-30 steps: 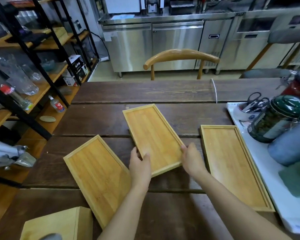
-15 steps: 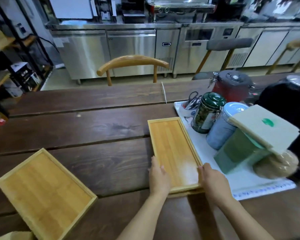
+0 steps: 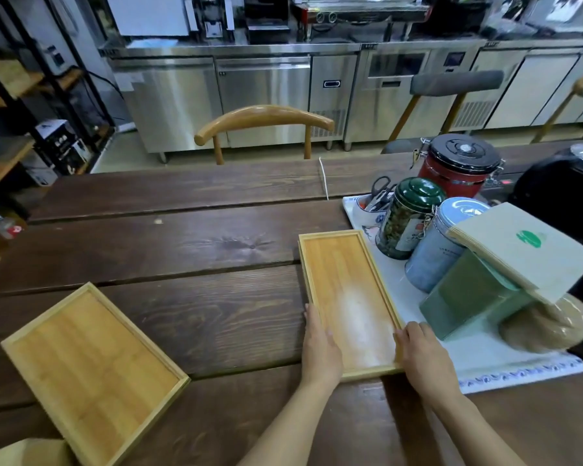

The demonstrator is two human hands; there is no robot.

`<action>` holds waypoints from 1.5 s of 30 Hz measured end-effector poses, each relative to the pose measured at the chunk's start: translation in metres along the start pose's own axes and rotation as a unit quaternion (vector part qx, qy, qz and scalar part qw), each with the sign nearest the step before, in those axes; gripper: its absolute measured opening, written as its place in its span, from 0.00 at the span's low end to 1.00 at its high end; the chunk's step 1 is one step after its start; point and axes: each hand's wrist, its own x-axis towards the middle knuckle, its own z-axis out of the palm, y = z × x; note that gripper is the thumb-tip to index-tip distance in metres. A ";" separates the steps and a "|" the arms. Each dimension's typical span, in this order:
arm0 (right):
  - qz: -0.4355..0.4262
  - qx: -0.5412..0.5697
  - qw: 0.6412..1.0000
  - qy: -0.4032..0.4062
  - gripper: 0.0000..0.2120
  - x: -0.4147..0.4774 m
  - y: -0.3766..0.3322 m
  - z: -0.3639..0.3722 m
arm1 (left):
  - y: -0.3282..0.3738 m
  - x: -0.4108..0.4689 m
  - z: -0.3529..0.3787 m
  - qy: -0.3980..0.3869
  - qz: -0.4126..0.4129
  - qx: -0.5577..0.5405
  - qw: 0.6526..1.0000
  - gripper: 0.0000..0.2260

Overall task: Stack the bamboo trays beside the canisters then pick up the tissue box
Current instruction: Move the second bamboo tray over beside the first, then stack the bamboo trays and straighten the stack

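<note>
We hold the stacked bamboo trays [image 3: 347,297] beside the canisters [image 3: 408,223], long axis pointing away from us, left hand [image 3: 320,348] and right hand [image 3: 421,358] fingers pressing its long sides (third tray [image 3: 91,368] lies well apart on the counter [image 3: 182,237])

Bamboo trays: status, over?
Left hand and right hand flank the near end of the tray stack beside the canisters. One loose tray left. Nothing in the way.
</note>
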 end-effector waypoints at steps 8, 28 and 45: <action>0.036 0.040 0.998 0.013 0.12 -0.003 -0.005 -0.008 | -0.002 -0.001 -0.007 -0.015 -0.001 -0.025 1.000 0.26; -0.228 0.205 0.911 -0.277 0.23 -0.033 -0.292 0.021 | -0.067 -0.007 -0.279 0.309 -0.321 -0.018 0.895 0.36; 0.014 0.346 0.896 -0.277 0.14 -0.050 -0.304 0.052 | -0.074 -0.013 -0.279 0.250 -0.270 -0.179 0.913 0.15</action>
